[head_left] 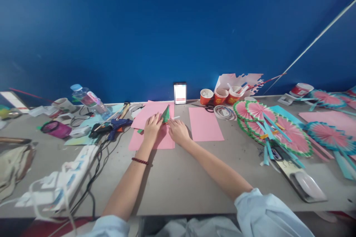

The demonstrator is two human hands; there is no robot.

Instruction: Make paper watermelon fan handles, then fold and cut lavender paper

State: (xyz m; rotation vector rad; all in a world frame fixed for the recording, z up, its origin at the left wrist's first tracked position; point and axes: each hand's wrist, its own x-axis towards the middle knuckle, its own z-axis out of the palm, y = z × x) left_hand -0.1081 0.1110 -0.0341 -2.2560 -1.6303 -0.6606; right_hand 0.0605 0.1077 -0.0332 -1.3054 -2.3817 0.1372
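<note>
A small green folded paper point(165, 114) stands up in a point above the pink paper sheets point(151, 108). My left hand point(152, 129) is closed, its fingertips on the paper's left side. From the right, my right hand point(178, 131) pinches at the lower edge of the same piece, fingers bent. What lies between the fingertips is partly hidden. A thin white strip point(175, 117) pokes out by the right fingers. Another green scrap point(140, 131) shows at the left edge of the pink stack.
Right of my hands lie a pink sheet point(205, 124), scissors point(209, 108), paper cups point(221, 96) and pink pleated fans point(289, 133). On the left are a blue glue gun point(118, 126), a tilted bottle point(90, 100) and a power strip point(75, 177) with cables. A phone point(180, 93) leans against the wall.
</note>
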